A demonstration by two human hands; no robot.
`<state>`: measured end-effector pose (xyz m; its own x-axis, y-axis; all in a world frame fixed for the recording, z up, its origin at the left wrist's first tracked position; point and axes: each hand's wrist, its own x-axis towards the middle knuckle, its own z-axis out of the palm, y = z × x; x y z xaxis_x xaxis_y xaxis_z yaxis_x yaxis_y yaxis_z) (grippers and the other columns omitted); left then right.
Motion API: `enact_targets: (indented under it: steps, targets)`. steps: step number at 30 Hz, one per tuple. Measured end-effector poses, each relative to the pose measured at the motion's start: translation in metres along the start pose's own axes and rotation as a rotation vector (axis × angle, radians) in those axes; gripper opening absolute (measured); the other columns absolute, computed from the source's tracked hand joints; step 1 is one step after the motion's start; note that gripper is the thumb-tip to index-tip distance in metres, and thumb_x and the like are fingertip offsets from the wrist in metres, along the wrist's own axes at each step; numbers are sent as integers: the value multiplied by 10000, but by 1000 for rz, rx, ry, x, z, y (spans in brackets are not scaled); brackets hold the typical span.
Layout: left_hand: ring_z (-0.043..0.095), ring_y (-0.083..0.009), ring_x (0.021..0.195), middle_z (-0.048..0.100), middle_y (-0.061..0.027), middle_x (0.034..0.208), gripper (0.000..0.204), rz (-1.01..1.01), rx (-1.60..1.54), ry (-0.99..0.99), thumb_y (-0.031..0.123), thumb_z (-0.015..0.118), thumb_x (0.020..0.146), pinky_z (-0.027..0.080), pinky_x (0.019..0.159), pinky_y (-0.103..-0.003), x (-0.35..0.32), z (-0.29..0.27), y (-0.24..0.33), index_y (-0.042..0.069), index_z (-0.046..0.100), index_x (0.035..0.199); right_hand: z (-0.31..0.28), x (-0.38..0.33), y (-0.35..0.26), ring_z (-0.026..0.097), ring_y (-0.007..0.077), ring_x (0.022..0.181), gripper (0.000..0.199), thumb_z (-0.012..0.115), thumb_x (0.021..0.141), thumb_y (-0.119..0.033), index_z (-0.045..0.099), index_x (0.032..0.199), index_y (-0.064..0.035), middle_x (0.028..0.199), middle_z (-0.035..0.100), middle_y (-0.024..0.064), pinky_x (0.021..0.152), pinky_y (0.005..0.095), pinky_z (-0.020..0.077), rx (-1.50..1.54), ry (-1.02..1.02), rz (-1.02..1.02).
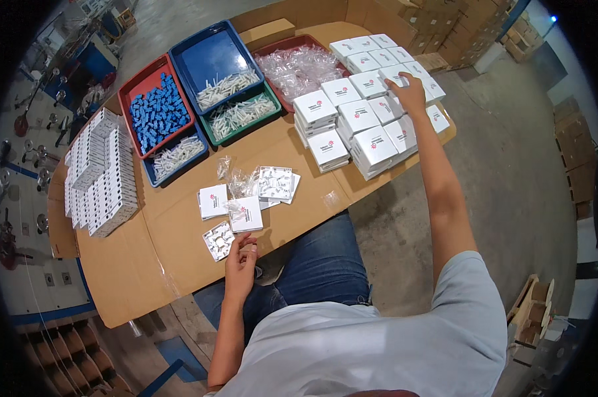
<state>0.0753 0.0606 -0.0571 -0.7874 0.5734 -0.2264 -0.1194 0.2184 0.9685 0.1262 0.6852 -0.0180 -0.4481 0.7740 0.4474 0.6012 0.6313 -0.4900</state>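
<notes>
My right hand (410, 94) reaches to the stacked white square cover plates (358, 116) at the table's right. Its fingers are apart over the top of one stack; I see nothing lifted in them. At the near edge my left hand (243, 257) is loosely bent with fingers apart, seemingly holding nothing. Just beyond it lies an open-backed white square part (219, 241), showing its moulded inner side. Farther in are a white plate (246, 214), another white plate (213, 201), and a second part with its inner side up (275, 182). Small clear plastic bags (241, 183) lie among them.
A red tray (128, 92) holds blue pieces. A blue tray (206, 49) and a green tray (276, 118) hold white plugs; a lower blue tray (155, 177) holds similar ones. Clear bags fill another red tray (262, 53). White slotted blocks (104, 175) stand stacked left on the cardboard-covered table (150, 255).
</notes>
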Motion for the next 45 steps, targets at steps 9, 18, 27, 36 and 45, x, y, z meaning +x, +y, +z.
enact_targets:
  steps: [9,18,27,36,45]
  targets:
    - [594,-101,863,639,-81,1207,358,-36,33,19,134,587,1013,513,789,-263,0,-2,-2,30,548,1354,15,-5,-4,575,341,1248,545,659,893,-575,694,1237,-154,1338,605,149,1145,653,232,-141,-43,5]
    - [565,-83,823,634,-68,1175,347,13,56,28,110,592,1003,486,753,-240,2,-4,-6,30,561,1339,4,14,26,613,331,1217,390,576,1000,-310,649,1275,-44,1281,664,172,1110,518,371,141,245,-163]
    - [593,-119,739,685,-93,1049,296,-5,152,23,153,614,993,506,710,-262,12,3,-7,18,620,1257,-14,-198,-202,678,179,948,298,639,949,-135,640,1240,-67,1073,703,99,798,312,534,528,-608,-280]
    - [570,-69,756,684,-16,942,258,-44,72,63,218,601,1023,485,711,-230,14,-4,-15,16,663,1170,61,-284,-201,525,407,1247,795,879,702,-335,567,1399,-113,1461,457,232,1040,458,446,304,-727,-487]
    - [589,-169,1169,579,-139,1351,549,-147,-418,-91,336,581,1033,496,947,-313,27,31,20,103,395,1495,4,-290,-211,585,152,1131,620,795,839,-63,538,1398,10,1275,623,81,969,296,472,1205,-1005,296]
